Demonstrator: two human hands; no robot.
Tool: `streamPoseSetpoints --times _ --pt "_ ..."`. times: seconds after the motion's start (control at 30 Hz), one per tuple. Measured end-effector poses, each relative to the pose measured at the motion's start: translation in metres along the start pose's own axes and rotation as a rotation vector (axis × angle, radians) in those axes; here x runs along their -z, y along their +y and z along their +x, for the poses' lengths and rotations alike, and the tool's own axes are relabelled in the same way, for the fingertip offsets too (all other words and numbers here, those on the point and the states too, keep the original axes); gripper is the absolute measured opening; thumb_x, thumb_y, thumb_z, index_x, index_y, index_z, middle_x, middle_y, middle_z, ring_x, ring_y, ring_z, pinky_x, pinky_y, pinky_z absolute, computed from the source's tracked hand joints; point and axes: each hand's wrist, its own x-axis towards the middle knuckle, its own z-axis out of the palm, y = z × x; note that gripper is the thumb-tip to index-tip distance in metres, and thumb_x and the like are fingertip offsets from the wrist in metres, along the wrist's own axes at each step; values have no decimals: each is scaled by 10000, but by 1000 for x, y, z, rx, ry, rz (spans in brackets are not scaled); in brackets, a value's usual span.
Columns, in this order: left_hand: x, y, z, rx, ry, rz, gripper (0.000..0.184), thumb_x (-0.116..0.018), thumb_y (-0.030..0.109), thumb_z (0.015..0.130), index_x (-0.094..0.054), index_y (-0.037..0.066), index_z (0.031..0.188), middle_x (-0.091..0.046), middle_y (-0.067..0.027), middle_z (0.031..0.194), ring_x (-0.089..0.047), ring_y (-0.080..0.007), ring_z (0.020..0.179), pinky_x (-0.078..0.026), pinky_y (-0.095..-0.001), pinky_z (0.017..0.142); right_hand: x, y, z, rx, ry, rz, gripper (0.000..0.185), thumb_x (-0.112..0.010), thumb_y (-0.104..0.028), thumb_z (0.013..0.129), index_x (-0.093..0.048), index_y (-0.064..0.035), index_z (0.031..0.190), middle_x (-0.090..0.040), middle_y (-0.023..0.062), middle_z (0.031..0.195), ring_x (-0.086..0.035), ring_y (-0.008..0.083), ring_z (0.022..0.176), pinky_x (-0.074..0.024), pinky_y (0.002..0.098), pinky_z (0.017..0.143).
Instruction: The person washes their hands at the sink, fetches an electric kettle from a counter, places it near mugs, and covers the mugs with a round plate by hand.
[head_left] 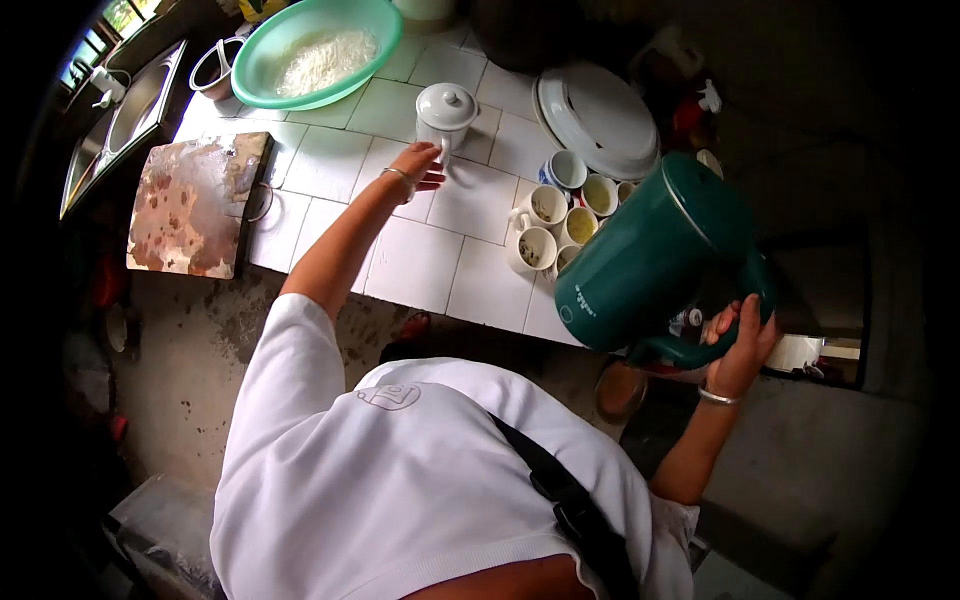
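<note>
My right hand (738, 345) is wrapped round the handle of a dark green electric kettle (640, 260), which is raised and tilted at the right. My left hand (418, 168) reaches over the tiled counter (410, 262) with its fingers extended. Just beyond those fingertips stands a white lidded mug (446, 112), its handle turned toward me; I cannot tell whether they touch it. Several cups cluster left of the kettle, among them a white mug (536, 249) with dark bits inside and a cup of yellowish liquid (580, 227). The kettle hides part of this group.
A green basin (252, 80) with white noodle-like strands stands at the back left. Near the left edge lies a stained cutting board (190, 205), with a metal sink (140, 110) behind it. White oval dishes (610, 120) are at the back right.
</note>
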Motion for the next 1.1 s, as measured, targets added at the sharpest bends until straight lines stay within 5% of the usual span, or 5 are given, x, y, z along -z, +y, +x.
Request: streamPoseSetpoints --times 0.13,0.33,0.93,1.1 --pt "-22 -4 24 55 148 12 291 -487 332 796 -487 118 993 -517 -82 724 -526 -194 512 -485 -317 467 -9 3 -8 5 -18 18 212 -554 -237 785 -434 -63 775 -421 11 518 -399 74 408 -331 196 353" --pt "-15 -8 40 116 116 74 298 -445 389 812 -531 104 799 -499 -69 694 -482 -178 484 -472 -298 439 -29 18 -7 15 -90 80 221 -549 -252 789 -435 -64 763 -430 16 531 -408 79 424 -352 211 368" --pt "44 28 102 11 115 37 286 -463 389 810 -538 113 826 -496 -63 759 -471 -163 504 -473 -301 471 -147 71 34 26 -261 121 174 -551 -200 783 -478 -45 753 -473 22 578 -431 100 422 -363 226 388" --pt "59 32 127 -15 60 81 266 -474 345 800 -513 106 910 -504 -74 737 -503 -175 571 -465 -289 527 -195 104 49 20 -203 285 204 -646 -187 709 -510 -40 751 -548 9 642 -470 81 480 -394 204 435"
